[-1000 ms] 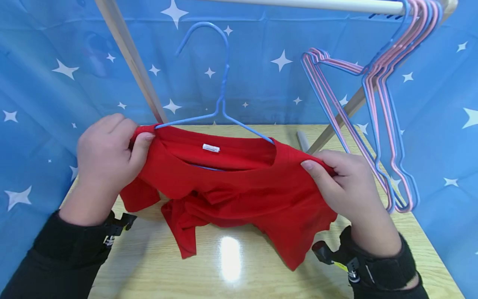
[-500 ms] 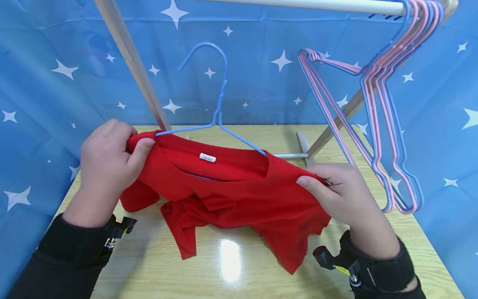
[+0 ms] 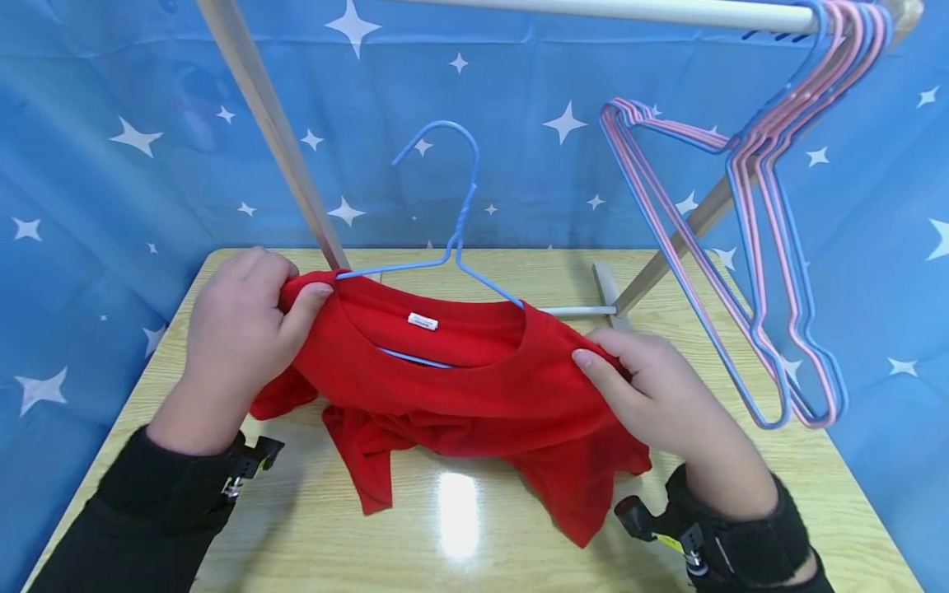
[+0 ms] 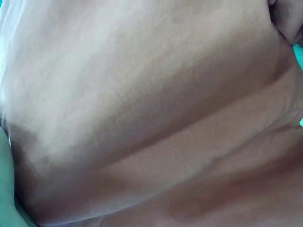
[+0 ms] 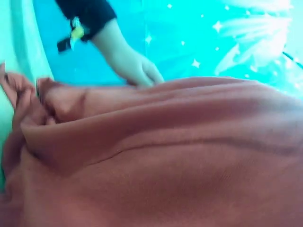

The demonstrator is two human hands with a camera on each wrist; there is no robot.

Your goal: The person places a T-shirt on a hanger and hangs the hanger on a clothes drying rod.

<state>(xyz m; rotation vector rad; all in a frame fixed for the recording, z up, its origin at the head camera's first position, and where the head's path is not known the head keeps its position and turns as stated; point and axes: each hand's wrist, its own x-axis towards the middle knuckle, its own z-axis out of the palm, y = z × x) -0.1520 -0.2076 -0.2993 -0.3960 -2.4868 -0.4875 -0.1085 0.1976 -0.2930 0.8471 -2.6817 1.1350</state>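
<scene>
A red T-shirt (image 3: 445, 395) with a white neck label is stretched between both hands in the head view. Inside it sits a blue wire hanger (image 3: 458, 239), its hook and neck rising out of the collar and its arms running under the shoulders. My left hand (image 3: 245, 317) pinches the shirt's left shoulder, thumb in front. The right shoulder is gripped by my right hand (image 3: 652, 387) in the same way. The hanger's ends are hidden in the cloth. Shirt fabric (image 4: 151, 104) fills the left wrist view; in the right wrist view the left hand (image 5: 135, 68) shows beyond the cloth.
Several pink and blue wire hangers (image 3: 789, 247) hang at the right end of a white rail (image 3: 630, 10). Wooden rack posts (image 3: 278, 140) stand left and right on the light wood table (image 3: 334, 535). A blue star-patterned curtain (image 3: 519, 165) encloses the back and sides.
The shirt's collar and the hanger have come down, with the hook lower and a little further right. The left hand has shifted right and slightly down; the right hand has moved left and down.
</scene>
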